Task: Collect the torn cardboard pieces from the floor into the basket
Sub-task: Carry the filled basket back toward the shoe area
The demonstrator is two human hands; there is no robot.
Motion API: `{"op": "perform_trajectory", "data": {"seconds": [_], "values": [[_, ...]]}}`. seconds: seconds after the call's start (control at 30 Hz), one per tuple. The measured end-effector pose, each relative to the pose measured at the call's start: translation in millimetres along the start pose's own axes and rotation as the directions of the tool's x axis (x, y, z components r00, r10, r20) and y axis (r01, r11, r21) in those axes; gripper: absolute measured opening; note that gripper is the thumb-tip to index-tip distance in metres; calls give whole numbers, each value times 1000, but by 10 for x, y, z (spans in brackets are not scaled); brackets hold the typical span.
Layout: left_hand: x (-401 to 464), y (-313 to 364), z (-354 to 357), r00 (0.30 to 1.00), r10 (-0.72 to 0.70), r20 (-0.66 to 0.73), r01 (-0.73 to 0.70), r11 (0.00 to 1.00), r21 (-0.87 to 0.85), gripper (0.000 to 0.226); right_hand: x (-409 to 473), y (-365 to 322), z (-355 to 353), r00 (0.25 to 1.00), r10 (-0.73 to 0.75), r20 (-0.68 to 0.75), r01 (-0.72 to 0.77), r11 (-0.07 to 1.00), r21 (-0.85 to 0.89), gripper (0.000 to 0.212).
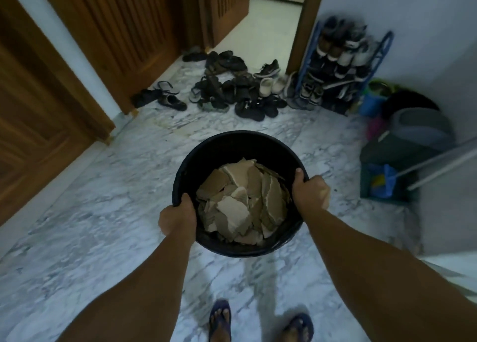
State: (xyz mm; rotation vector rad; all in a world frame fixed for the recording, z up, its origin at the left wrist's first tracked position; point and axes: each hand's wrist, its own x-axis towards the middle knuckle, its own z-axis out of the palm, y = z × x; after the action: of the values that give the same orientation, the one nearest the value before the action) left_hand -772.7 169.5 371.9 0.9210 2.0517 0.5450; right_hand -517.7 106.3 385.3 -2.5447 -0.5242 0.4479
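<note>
A round black basket [232,142] is held up above the marble floor in front of me, in the middle of the view. Several torn brown and pale cardboard pieces [242,202] lie piled inside it. My left hand [178,216] grips the basket's near left rim, fingers curled over the edge. On the right rim, my right hand [309,190] is closed with the thumb inside the basket. No cardboard pieces show on the floor around me.
A heap of dark shoes and sandals [232,91] lies on the floor ahead, beside a blue shoe rack [343,65] by an open doorway. Wooden doors [108,31] line the left. Bags and a pole [413,140] crowd the right wall. My sandalled feet [258,326] stand below.
</note>
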Motion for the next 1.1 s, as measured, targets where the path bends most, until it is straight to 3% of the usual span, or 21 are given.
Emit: {"op": "perform_trajectory", "data": {"seconds": [0.17,0.53,0.73,1.1], "values": [[-426,354,682,990,138,-7,-133,969,206,60,588,462,-398,999,29,-25,-31,998,-61,62],[-1481,885,2359,973,217,77,-229,945,233,67,1955,1646,-1463,997,-70,-44,69,997,-24,57],[-1870,1117,3137,956,238,171,-272,937,220,64,2496,2211,-1776,992,78,-103,-55,977,206,51],[-2269,1495,4676,927,254,275,-319,921,224,73,3580,3028,-2056,958,267,-105,-247,955,166,51]]}}
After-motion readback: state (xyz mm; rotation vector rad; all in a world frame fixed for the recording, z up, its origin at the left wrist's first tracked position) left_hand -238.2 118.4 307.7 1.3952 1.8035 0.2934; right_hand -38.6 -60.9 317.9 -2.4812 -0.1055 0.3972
